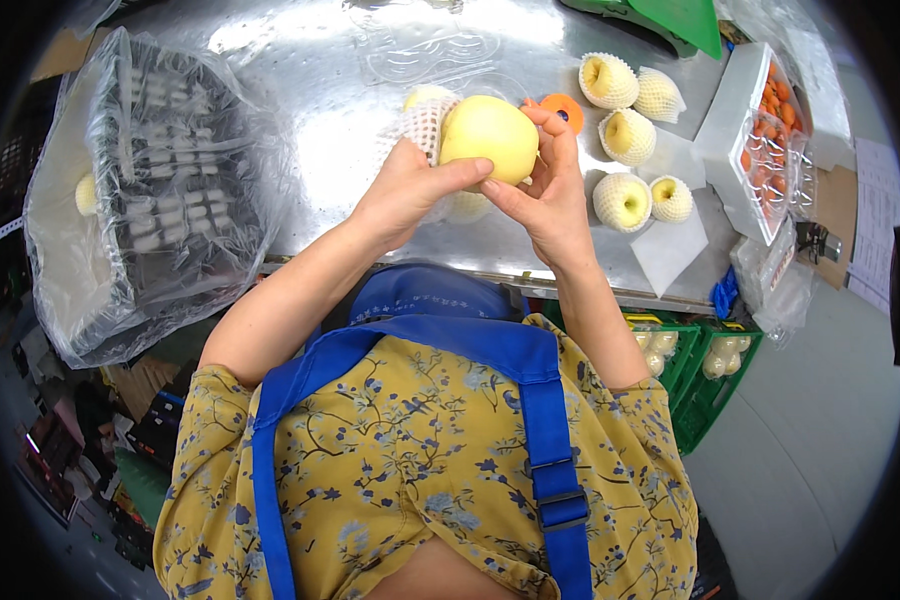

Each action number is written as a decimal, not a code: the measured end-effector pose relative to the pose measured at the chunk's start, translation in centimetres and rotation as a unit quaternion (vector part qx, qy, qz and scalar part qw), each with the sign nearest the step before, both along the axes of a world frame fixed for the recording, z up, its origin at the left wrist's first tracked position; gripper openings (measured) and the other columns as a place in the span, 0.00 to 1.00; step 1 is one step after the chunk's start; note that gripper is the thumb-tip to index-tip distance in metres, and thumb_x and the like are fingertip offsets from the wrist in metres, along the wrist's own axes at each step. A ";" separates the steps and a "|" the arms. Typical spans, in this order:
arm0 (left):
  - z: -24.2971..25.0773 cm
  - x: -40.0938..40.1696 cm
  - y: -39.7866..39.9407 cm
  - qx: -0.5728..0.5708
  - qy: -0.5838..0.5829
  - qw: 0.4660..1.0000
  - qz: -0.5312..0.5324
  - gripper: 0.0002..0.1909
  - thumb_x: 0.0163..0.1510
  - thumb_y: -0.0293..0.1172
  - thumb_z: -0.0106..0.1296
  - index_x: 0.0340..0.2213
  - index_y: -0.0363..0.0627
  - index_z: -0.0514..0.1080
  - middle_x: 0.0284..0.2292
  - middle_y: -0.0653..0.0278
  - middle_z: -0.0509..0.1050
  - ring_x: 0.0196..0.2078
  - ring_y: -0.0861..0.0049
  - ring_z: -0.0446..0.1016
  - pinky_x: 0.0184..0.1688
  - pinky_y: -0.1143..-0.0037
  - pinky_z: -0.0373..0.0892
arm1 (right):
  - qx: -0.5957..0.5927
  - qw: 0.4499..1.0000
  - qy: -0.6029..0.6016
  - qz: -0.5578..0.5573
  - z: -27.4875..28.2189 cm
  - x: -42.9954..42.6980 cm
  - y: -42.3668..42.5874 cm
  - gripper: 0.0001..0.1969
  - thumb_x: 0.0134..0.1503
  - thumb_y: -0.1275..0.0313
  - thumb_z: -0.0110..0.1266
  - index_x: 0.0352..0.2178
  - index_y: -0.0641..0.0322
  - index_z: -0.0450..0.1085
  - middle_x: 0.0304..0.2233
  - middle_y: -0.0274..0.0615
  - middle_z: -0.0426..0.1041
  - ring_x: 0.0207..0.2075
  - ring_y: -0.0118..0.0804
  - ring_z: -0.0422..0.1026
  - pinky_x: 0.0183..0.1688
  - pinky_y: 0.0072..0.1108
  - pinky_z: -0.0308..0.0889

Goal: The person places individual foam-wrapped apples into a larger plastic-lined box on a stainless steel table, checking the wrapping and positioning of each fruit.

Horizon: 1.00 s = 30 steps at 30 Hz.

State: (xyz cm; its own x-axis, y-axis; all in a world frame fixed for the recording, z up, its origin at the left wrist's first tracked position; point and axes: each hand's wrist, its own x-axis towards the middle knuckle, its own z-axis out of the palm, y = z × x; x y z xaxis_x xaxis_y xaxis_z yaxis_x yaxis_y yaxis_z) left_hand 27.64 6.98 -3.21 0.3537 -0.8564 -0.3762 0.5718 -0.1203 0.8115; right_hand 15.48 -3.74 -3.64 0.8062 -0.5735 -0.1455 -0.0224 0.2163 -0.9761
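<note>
A bare pale yellow fruit (pixel 493 139), an apple or a pear, is held up between both my hands over the metal table (pixel 322 150). My left hand (pixel 414 187) has its thumb across the fruit's lower front, and a white foam net sleeve (pixel 424 129) is bunched at its fingers. My right hand (pixel 544 180) grips the fruit's right side, its thumb tip close to the left thumb. Behind the sleeve, part of another yellow fruit (pixel 429 96) shows. Several yellow fruits in foam nets stand to the right, among them an upright one (pixel 622 201).
At left stands a plastic-lined box (pixel 105 277) with a foam-netted fruit. Clear plastic packaging (pixel 420 49), an orange disc (pixel 562 112) and a green scale-like object (pixel 667 19) lie beyond. A white box (pixel 727 142) holds small orange fruits. Green crates (pixel 709 397) sit below the right edge.
</note>
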 end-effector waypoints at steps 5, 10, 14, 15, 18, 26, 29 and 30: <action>-0.1 0.0 0.2 0.015 -0.009 1.000 0.002 0.22 0.44 0.30 0.52 0.42 0.32 0.65 0.37 0.59 0.70 0.39 0.78 0.69 0.41 0.78 0.66 | -0.005 1.000 0.012 0.009 -0.2 -0.1 0.1 0.35 0.39 0.75 0.62 0.47 0.59 0.50 0.43 0.44 0.59 0.44 0.35 0.65 0.39 0.23 0.69; 0.0 0.0 0.4 0.036 -0.024 0.999 -0.015 0.22 0.44 0.30 0.51 0.41 0.30 0.64 0.37 0.57 0.70 0.39 0.78 0.69 0.40 0.79 0.66 | 0.010 0.999 0.028 0.021 -0.2 -0.1 0.4 0.38 0.39 0.76 0.62 0.50 0.57 0.48 0.45 0.43 0.59 0.45 0.35 0.63 0.41 0.23 0.67; -0.5 0.5 1.1 0.046 0.014 0.998 -0.035 0.23 0.47 0.34 0.49 0.43 0.29 0.63 0.38 0.56 0.69 0.40 0.77 0.69 0.41 0.79 0.66 | -0.024 0.997 0.032 0.068 -0.5 -0.3 -0.1 0.40 0.41 0.74 0.59 0.54 0.56 0.45 0.46 0.41 0.57 0.47 0.33 0.60 0.43 0.23 0.65; -0.2 0.5 1.0 0.046 0.015 0.998 -0.036 0.23 0.47 0.34 0.49 0.43 0.29 0.63 0.38 0.56 0.69 0.40 0.77 0.69 0.41 0.79 0.66 | -0.024 0.997 0.032 0.067 -0.3 -0.3 0.0 0.40 0.41 0.74 0.59 0.54 0.56 0.45 0.46 0.41 0.57 0.47 0.33 0.60 0.43 0.23 0.65; 0.7 0.2 0.8 0.043 0.077 0.996 -0.002 0.24 0.51 0.38 0.48 0.44 0.29 0.62 0.40 0.55 0.68 0.41 0.76 0.69 0.41 0.78 0.66 | 0.151 0.986 0.027 0.059 0.4 -0.3 0.0 0.37 0.43 0.72 0.55 0.54 0.56 0.46 0.48 0.41 0.56 0.47 0.32 0.59 0.44 0.23 0.64; 0.5 0.0 1.3 0.023 0.067 0.997 0.006 0.25 0.53 0.39 0.47 0.45 0.28 0.61 0.41 0.53 0.68 0.43 0.75 0.68 0.44 0.77 0.65 | 0.158 0.985 -0.004 0.065 0.1 -0.1 0.1 0.33 0.45 0.70 0.50 0.53 0.59 0.47 0.48 0.42 0.55 0.49 0.33 0.57 0.50 0.24 0.56; 0.4 -0.1 1.3 0.021 0.056 0.998 0.016 0.25 0.53 0.39 0.48 0.45 0.28 0.61 0.41 0.53 0.68 0.43 0.75 0.68 0.43 0.77 0.65 | 0.162 0.985 0.000 0.055 0.3 0.1 0.2 0.32 0.46 0.71 0.49 0.53 0.59 0.48 0.48 0.42 0.55 0.48 0.33 0.57 0.50 0.23 0.56; 0.4 -0.1 1.3 0.021 0.056 0.998 0.015 0.25 0.53 0.39 0.48 0.45 0.28 0.61 0.41 0.53 0.68 0.43 0.75 0.68 0.43 0.77 0.65 | 0.162 0.985 0.001 0.054 0.3 0.1 0.2 0.32 0.46 0.71 0.49 0.53 0.59 0.48 0.48 0.42 0.55 0.48 0.33 0.57 0.50 0.23 0.56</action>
State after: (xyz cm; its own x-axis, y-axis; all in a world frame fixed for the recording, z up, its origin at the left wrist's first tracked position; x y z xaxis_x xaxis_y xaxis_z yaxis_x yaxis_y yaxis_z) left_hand 27.52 8.28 -2.79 0.3333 -0.8280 -0.4509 0.6625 -0.1346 0.7368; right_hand 15.57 -3.55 -3.33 0.8600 -0.4069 -0.3081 -0.0637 0.5133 -0.8558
